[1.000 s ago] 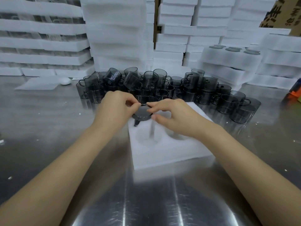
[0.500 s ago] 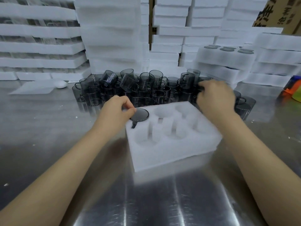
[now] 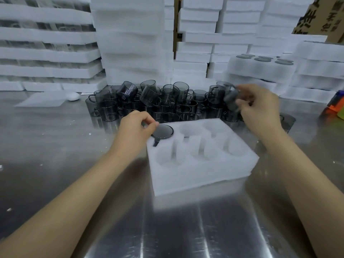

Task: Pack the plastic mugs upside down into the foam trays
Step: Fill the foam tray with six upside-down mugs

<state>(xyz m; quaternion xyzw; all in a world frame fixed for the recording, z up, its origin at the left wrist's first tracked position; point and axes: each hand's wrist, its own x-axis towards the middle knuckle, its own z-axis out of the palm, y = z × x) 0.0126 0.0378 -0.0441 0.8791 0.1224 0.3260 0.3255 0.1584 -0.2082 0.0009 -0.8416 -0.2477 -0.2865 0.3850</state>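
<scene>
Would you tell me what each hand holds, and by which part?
Right hand: blurred smoky grey plastic mug, seemingly by its side. Left hand pinches the base edge of the tray-seated upturned grey mug.

1. Pretty sure this is a factory packing station, not a home or a shop.
2. Stacks of white foam trays (image 3: 130, 34) wall off the whole back, piled high in row after row.
3. Dozens of identical smoky grey plastic mugs (image 3: 167, 101) sit heaped loose in one bunch, so it's bulk product.
4. The worktop is a bare stainless steel table (image 3: 55, 155) with foam crumbs (image 3: 90, 134) scattered on it.
5. There's a brown cardboard carton (image 3: 320, 17) with big printed characters at top right.
6. On the right, a filled tray (image 3: 260, 69) tops a stack, with mug bottoms showing.
</scene>
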